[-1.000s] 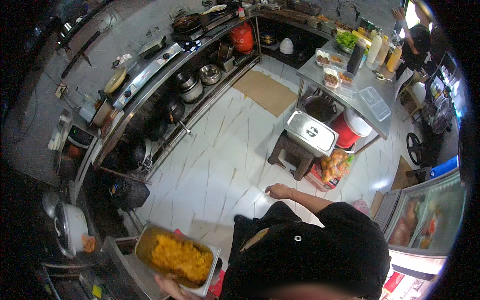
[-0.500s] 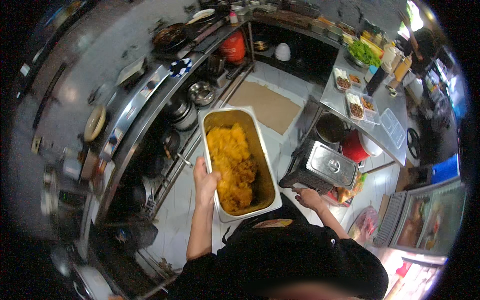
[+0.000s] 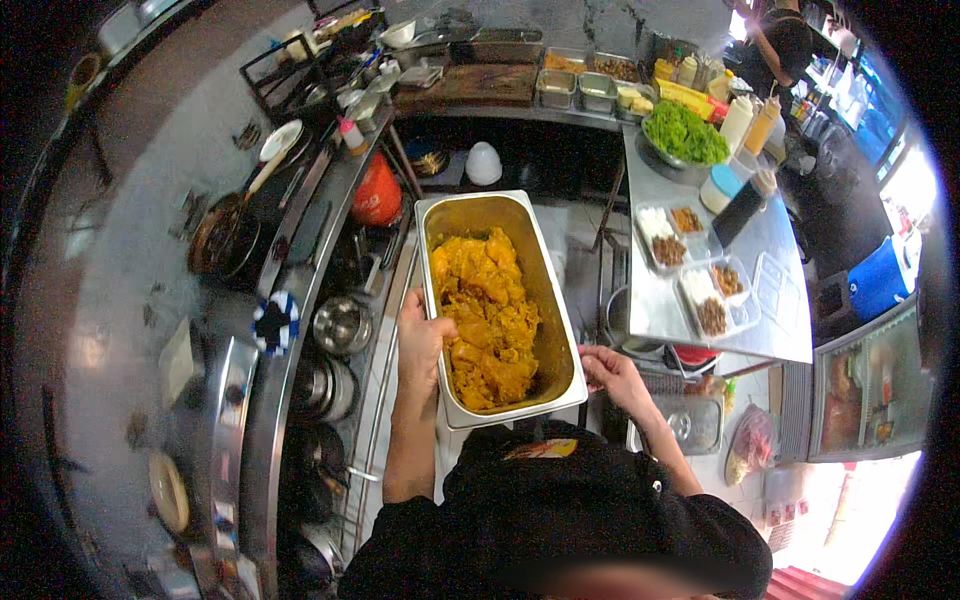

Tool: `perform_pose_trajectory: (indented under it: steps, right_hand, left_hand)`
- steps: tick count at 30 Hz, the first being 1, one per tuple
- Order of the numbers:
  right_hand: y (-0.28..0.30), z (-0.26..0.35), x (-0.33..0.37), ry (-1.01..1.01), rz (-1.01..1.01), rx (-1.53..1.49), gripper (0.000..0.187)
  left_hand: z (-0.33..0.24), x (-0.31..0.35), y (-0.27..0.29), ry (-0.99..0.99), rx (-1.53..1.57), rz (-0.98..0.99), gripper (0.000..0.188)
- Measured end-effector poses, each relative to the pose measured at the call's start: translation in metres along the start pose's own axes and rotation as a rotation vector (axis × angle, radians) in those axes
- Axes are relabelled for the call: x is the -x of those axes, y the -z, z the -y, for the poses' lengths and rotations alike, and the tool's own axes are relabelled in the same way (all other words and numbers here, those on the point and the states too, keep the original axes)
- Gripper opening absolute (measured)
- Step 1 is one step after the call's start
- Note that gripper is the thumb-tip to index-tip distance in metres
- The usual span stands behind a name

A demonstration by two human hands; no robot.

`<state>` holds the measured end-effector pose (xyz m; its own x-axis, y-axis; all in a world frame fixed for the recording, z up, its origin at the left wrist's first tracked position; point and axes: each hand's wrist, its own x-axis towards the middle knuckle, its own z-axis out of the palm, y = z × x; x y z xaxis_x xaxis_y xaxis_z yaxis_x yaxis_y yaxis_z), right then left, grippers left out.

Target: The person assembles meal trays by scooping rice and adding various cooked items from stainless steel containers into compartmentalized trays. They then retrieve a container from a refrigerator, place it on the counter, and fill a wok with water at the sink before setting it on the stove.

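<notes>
A deep rectangular steel food pan [image 3: 558, 290] is held in front of my body, with orange-yellow marinated meat [image 3: 487, 320] filling much of its bottom. My left hand [image 3: 420, 340] grips the pan's left wall, its thumb hooked over the rim beside the meat. On the opposite side, my right hand [image 3: 615, 380] has its curled fingers at the pan's lower right edge; the pan partly hides the fingertips. Below my right forearm, a steel lid [image 3: 690, 425] with a handle shows near the floor.
At right stands a steel table [image 3: 655, 310] with divided meal boxes [image 3: 718, 297], a bowl of lettuce [image 3: 685, 135] and sauce bottles [image 3: 737, 125]. A long steel counter [image 3: 290, 290] runs along the left, a wok [image 3: 225, 240] beyond it. Another person [image 3: 785, 50] is at the far right.
My right hand has come from beside the lidded pan up to the right edge of the meat pan. The view has shifted forward and turned, bringing the back counter and right table closer.
</notes>
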<state>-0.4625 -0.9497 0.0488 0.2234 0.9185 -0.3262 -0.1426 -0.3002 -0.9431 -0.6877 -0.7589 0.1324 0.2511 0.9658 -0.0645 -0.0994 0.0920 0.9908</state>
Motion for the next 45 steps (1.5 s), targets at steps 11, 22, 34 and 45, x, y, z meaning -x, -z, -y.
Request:
perform_pose_trajectory:
  steps: [11, 22, 34, 45]
  right_hand:
    - [0.004, 0.051, -0.258, -0.028, -0.157, 0.059, 0.032]
    - [0.044, 0.095, -0.415, -0.043, -0.589, 0.107, 0.059]
    - [0.186, 0.246, -0.553, 0.146, -0.726, 0.167, 0.08]
    - [0.123, 0.429, -0.652, 0.577, -0.469, 0.277, 0.025]
  left_hand:
    - [-0.009, -0.322, -0.012, -0.039, -0.081, 0.106, 0.035]
    - [0.018, -0.681, -0.081, -0.144, -0.141, 0.015, 0.042]
    - [0.042, -0.877, -0.226, 0.213, 0.014, -0.141, 0.062]
    - [0.104, -0.787, -0.171, -0.35, -0.378, -0.351, 0.026]
